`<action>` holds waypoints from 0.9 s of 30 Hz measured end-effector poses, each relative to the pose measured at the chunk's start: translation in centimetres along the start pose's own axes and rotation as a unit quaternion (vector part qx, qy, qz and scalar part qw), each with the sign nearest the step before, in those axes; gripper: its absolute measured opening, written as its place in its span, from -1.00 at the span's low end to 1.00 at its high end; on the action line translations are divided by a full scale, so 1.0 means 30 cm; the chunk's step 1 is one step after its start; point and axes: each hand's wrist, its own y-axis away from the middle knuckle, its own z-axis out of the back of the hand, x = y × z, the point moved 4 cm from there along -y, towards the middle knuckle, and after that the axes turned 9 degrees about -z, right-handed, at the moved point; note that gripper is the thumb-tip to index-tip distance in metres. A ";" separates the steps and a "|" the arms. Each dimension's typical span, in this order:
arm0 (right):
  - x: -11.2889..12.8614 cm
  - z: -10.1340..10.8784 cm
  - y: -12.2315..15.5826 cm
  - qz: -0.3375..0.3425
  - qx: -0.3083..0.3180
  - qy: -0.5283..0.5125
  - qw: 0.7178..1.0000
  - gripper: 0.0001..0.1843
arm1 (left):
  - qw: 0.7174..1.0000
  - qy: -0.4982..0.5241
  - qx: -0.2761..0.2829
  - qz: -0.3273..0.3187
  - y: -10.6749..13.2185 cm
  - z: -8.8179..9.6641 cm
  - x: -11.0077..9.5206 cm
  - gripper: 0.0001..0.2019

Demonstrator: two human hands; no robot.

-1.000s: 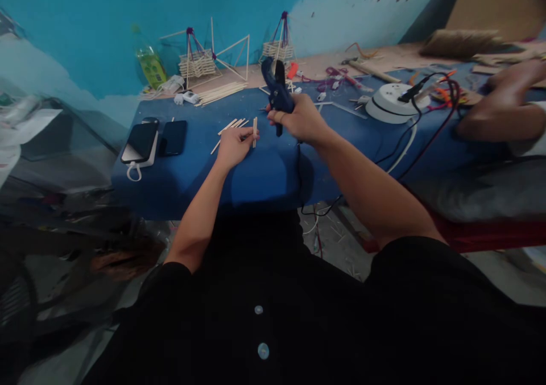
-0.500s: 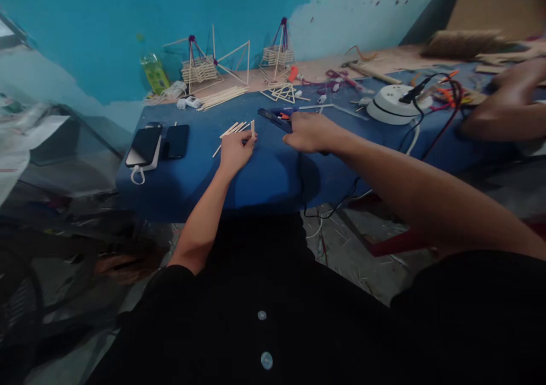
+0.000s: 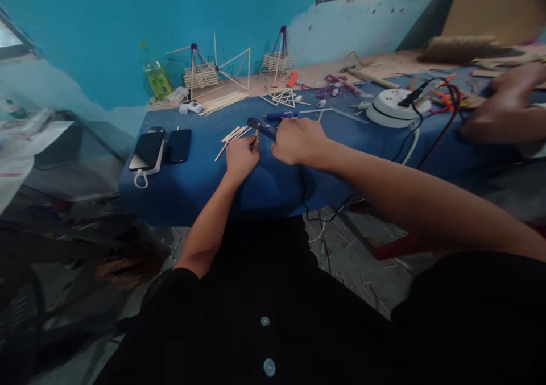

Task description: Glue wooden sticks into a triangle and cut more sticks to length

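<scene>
A short wooden stick (image 3: 257, 134) stands upright between the fingertips of my left hand (image 3: 242, 158). The fist of my right hand (image 3: 298, 140) is wrapped round dark blue pliers (image 3: 265, 128). Their jaws are at the top of the stick, touching or very close to it. Several loose sticks (image 3: 232, 135) lie on the blue table (image 3: 264, 186) just beyond my left hand. Behind my right hand lies a blue-handled tool (image 3: 281, 115) with a thin tip.
Two phones, one (image 3: 147, 150) on a white block, one (image 3: 179, 145) flat, lie at left. Stick frames (image 3: 200, 77) and a bottle (image 3: 157, 79) stand along the wall. A round white power strip (image 3: 390, 109) with cables sits right, near another person's arm (image 3: 499, 118).
My right hand has moved left, bringing the pliers' jaws to the stick in my left hand. The blue-handled tool behind has come into clearer sight. The view has shifted slightly.
</scene>
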 end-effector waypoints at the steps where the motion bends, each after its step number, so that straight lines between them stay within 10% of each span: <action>1: 0.000 0.001 -0.004 -0.001 -0.004 -0.001 1.000 -0.38 | 1.000 0.001 -0.004 0.002 0.000 -0.003 0.002 -0.79; 27: -0.068 -0.063 -0.077 0.024 -0.049 -0.013 0.998 -0.31 | 1.000 -0.002 0.002 0.021 0.008 -0.021 -0.026 -0.77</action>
